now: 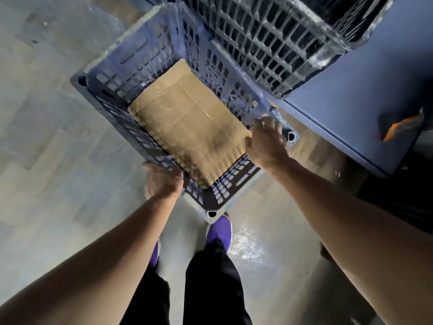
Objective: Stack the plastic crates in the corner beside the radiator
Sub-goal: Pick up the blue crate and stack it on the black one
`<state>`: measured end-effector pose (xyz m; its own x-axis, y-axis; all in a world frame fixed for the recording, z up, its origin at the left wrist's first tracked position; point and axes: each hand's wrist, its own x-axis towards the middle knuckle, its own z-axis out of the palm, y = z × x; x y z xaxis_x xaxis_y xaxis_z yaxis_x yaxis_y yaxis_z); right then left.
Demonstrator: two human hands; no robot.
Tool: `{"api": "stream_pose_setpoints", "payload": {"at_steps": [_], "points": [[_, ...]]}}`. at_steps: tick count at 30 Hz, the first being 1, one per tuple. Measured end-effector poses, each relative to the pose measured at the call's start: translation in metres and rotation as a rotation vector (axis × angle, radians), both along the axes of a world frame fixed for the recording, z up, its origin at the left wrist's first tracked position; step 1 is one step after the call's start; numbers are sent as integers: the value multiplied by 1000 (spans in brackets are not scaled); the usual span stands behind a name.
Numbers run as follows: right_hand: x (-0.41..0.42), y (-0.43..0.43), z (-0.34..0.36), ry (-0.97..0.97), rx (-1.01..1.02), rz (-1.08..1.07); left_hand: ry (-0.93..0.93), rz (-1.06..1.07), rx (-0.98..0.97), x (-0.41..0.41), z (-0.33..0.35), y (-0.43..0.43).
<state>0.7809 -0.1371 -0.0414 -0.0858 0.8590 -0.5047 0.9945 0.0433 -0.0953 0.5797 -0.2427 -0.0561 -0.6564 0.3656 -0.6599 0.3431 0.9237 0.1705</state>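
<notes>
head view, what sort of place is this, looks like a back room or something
Probably a storeroom or utility back room: a bare grey floor, a blue crate lined with cardboard, and a second slatted crate next to a plain blue unit.

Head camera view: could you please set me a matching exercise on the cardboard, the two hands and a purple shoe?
1 cardboard sheet
2 left hand
3 right hand
4 purple shoe

A on the floor by the blue crate's near corner
B grips the crate's right rim
C lies flat inside the crate
D grips the crate's left rim

Pairs: 1-C, 2-D, 3-B, 4-A
</notes>
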Motion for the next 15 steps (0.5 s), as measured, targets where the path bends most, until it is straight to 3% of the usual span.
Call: {"api": "stream_pose_setpoints", "payload": {"at_steps": [5,15], "points": [[7,31,-12,-100,109,27,30,31,29,-23,-19,16],[8,55,-14,80,-151,-252,-108,223,139,-56,-25,20]]}}
